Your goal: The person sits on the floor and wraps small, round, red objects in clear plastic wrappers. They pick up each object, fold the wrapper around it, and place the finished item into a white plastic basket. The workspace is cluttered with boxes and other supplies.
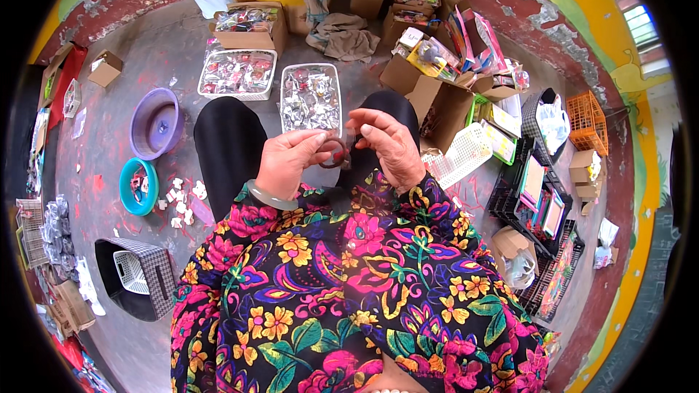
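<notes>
Pinch grip, left hand [285,164]: thumb and fingertips press together on a dark brown ring [345,154], held in front of the body, just short of the knees. Right hand [397,149]: fingers curled close beside the ring's far side; cannot tell whether thumb and fingertips pinch anything or merely hover.

Step in hand, as judged: close two-handed handling of the ring. Next move would seem to call for a steady left pinch and fine right fingertip work.

Surface: no table under the hands; work is held in the air over the lap. Beyond the knees, two white baskets, the nearer [310,66] filled with small clear-wrapped pieces, rest on a grey, red-marked floor [95,138].

Room: purple basin [145,129] and teal basin [125,191] at left; cardboard boxes, black crates and an orange crate [588,124] at right; red-and-yellow wall, paint peeling.
</notes>
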Tool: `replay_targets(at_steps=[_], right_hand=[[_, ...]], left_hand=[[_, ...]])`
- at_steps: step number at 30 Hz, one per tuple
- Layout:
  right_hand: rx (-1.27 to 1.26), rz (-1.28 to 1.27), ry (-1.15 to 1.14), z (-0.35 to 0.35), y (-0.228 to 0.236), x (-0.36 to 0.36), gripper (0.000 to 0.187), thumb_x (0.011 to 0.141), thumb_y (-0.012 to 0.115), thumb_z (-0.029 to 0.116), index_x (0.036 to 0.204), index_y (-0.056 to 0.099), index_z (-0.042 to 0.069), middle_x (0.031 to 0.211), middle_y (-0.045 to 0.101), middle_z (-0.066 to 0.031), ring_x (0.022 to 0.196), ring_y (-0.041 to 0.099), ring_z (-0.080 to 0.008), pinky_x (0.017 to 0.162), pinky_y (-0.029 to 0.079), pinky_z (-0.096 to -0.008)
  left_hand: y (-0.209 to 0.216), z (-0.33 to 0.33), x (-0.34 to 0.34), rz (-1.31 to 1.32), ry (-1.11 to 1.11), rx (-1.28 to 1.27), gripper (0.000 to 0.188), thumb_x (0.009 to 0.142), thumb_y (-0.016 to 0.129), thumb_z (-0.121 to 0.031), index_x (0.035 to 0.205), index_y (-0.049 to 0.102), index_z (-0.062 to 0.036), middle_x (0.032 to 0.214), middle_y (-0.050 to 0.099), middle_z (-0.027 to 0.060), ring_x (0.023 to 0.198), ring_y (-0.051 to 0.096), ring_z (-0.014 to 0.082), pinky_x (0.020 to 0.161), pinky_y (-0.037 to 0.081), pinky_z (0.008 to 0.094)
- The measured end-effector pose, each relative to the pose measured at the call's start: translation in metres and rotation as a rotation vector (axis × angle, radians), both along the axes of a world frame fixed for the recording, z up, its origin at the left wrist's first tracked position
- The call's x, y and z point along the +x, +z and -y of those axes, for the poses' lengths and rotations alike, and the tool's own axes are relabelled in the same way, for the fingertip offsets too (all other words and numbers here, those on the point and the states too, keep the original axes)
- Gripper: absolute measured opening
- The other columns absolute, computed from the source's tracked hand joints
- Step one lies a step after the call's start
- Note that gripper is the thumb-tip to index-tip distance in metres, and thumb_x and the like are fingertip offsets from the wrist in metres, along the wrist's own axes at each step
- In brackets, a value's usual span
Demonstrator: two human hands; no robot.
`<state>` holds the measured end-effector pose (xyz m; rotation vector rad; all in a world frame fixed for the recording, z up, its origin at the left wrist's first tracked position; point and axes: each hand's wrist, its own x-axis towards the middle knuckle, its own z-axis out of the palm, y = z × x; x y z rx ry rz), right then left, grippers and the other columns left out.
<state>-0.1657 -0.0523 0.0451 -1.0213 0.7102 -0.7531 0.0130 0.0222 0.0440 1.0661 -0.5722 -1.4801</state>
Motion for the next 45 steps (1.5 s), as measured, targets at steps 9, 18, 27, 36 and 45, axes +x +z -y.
replay_targets(at_steps=[9, 18, 27, 36, 45], right_hand=[[-0.051, -0.001, 0.05, -0.008, -0.012, 0.008, 0.012, 0.079, 0.064, 0.004, 0.088, 0.061, -0.003, 0.082, 0.061, -0.005, 0.073, 0.057, -0.0107, 0.066, 0.047, -0.023], [-0.082, -0.02, -0.018, -0.011, 0.0, 0.001, 0.004, 0.075, 0.065, 0.001, 0.076, 0.064, -0.003, 0.075, 0.06, -0.0049, 0.07, 0.056, -0.0104, 0.066, 0.045, -0.022], [-0.019, 0.011, -0.027, -0.013, 0.002, -0.003, 0.005, 0.076, 0.064, 0.001, 0.079, 0.064, -0.002, 0.075, 0.061, -0.004, 0.072, 0.055, -0.0095, 0.067, 0.044, -0.0215], [-0.304, -0.102, 0.003, -0.008, -0.005, -0.009, 0.005, 0.079, 0.062, 0.003, 0.081, 0.063, -0.002, 0.078, 0.06, -0.0042, 0.072, 0.055, -0.0094, 0.064, 0.044, -0.0211], [-0.775, -0.279, 0.054, -0.015, -0.004, -0.004, 0.004, 0.072, 0.066, 0.003, 0.075, 0.063, 0.003, 0.07, 0.058, -0.0051, 0.066, 0.054, -0.0185, 0.059, 0.042, -0.0275]], left_hand=[[0.002, -0.003, -0.013, 0.246, -0.046, -0.217, 0.02, 0.089, 0.052, -0.007, 0.099, 0.058, 0.0087, 0.088, 0.063, 0.0113, 0.077, 0.064, 0.0173, 0.069, 0.053, 0.0257], [0.009, -0.004, -0.006, 0.093, -0.107, -0.144, 0.018, 0.089, 0.049, -0.006, 0.097, 0.06, 0.0056, 0.094, 0.063, 0.0138, 0.084, 0.063, 0.0194, 0.071, 0.054, 0.0265], [0.004, -0.006, 0.0, -0.019, -0.148, -0.034, 0.021, 0.09, 0.047, -0.007, 0.103, 0.057, 0.0048, 0.098, 0.062, 0.0143, 0.088, 0.063, 0.0221, 0.072, 0.053, 0.0256], [0.015, -0.002, 0.007, 0.478, -0.161, -0.289, 0.034, 0.085, 0.058, -0.011, 0.116, 0.051, 0.0019, 0.108, 0.058, 0.0113, 0.1, 0.056, 0.0167, 0.075, 0.05, 0.0236], [-0.001, -0.005, 0.004, 0.98, -0.266, -0.494, 0.011, 0.079, 0.062, -0.012, 0.086, 0.066, -0.0054, 0.075, 0.064, 0.0095, 0.072, 0.061, 0.0229, 0.064, 0.047, 0.0301]])
